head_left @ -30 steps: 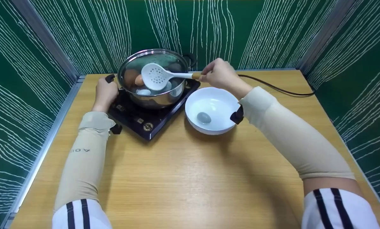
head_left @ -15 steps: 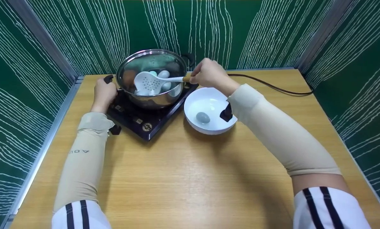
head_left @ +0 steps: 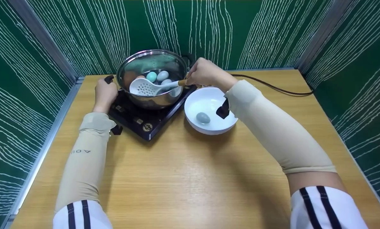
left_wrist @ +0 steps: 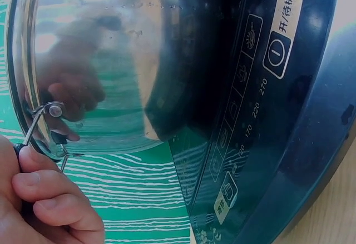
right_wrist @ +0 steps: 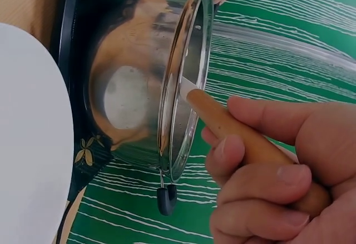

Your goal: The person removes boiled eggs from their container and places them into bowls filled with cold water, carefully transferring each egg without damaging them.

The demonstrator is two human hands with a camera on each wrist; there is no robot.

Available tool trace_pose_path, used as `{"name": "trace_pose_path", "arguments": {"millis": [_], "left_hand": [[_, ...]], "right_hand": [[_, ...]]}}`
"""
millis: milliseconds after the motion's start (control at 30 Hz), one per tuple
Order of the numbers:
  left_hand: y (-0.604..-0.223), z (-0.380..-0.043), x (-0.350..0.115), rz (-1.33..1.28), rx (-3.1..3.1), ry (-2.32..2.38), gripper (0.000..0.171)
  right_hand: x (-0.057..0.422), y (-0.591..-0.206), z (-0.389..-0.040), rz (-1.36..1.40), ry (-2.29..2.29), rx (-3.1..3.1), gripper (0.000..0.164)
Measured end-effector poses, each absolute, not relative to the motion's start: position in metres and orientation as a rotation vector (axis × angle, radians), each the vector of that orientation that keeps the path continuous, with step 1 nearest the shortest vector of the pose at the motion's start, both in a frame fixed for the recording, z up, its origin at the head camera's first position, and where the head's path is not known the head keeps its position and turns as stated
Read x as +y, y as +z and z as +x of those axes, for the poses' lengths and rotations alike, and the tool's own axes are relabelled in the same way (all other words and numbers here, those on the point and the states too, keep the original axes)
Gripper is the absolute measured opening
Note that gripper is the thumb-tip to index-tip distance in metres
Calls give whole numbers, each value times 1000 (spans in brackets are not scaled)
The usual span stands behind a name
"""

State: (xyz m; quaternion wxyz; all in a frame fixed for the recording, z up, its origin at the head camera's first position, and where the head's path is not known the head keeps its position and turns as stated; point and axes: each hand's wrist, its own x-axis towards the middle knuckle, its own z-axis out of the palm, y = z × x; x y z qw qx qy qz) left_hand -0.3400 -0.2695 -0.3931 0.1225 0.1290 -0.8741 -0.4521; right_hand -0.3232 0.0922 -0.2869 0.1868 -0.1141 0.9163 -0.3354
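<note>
While one grey egg (head_left: 203, 118) lies in the bowl (head_left: 202, 98), several eggs (head_left: 151, 77) seem left in the steel pot (head_left: 155, 102) near the table's (head_left: 177, 175) back-left corner; fingers clamped, left hand (head_left: 106, 94) holds its handle (head_left: 109, 79), right hand (head_left: 205, 72) the skimmer (head_left: 145, 87).

From the head, the spoon (head_left: 155, 86) hides most of the brown egg (head_left: 140, 76), and the right arm (head_left: 266, 124) covers part of the bowl (head_left: 209, 131). The badge (head_left: 147, 127) on the stove (head_left: 159, 122) is too tiny to read. The left hand (head_left: 105, 93) covers most of a pot handle (head_left: 109, 79). From the right wrist, the bowl runs off the edge and the spoon's end (the part with holes) is hidden.
</note>
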Motion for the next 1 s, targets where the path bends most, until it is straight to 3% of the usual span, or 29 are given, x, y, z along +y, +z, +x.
{"name": "trace_pose_path", "arguments": {"millis": [267,1000], "left_hand": [[-393,-340,-270,407,-2551,-1343,21],[-391,-340,-269,423,-2581,-1325,22]], "right_hand": [[96,-289,-332,-283,-1008,2489,18],[101,-285,-336,-199,-1062,2301,27]]}}
